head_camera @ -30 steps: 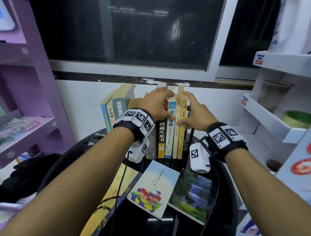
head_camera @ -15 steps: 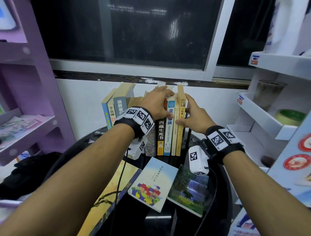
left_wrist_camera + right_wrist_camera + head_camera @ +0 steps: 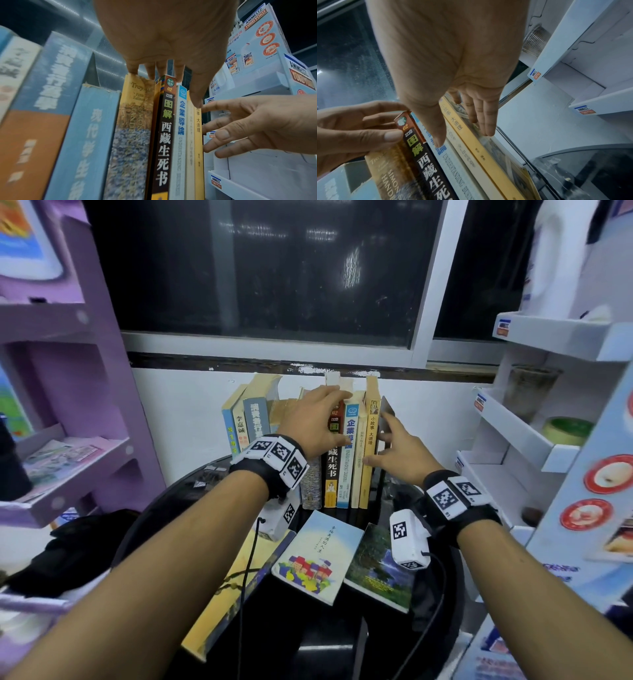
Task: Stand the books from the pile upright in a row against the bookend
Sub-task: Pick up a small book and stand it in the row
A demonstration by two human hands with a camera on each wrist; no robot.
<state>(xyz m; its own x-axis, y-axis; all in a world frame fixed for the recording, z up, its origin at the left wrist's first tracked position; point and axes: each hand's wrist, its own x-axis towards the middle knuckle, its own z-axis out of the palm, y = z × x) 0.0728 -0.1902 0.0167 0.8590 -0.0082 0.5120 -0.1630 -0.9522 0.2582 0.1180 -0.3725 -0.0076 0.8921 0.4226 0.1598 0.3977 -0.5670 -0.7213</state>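
Observation:
Several upright books [image 3: 346, 453] stand in a row at the back of the round black table [image 3: 329, 642]. My left hand [image 3: 317, 419] grips their tops, fingers hooked over the black book [image 3: 164, 135] and its neighbours, thumb in front of the spines. My right hand [image 3: 390, 446] lies with straight fingers [image 3: 485, 119] flat against the cover of the yellow book [image 3: 370, 446] at the row's right end, thumb on the spines. The thin dark bookend [image 3: 387, 409] stands just right of that book. Three books lie flat in front: a large yellow one [image 3: 233, 594], a pale blue one [image 3: 318, 556], a green one [image 3: 376, 573].
A purple shelf unit [image 3: 68, 392] stands at the left and a white display rack [image 3: 534, 440] with a glass jar [image 3: 529, 392] at the right. A dark window [image 3: 267, 268] and white wall are behind the row. A black bag [image 3: 75, 546] lies low at the left.
My right hand's fingers have slid a little down the yellow book's side. My left hand stays on the book tops.

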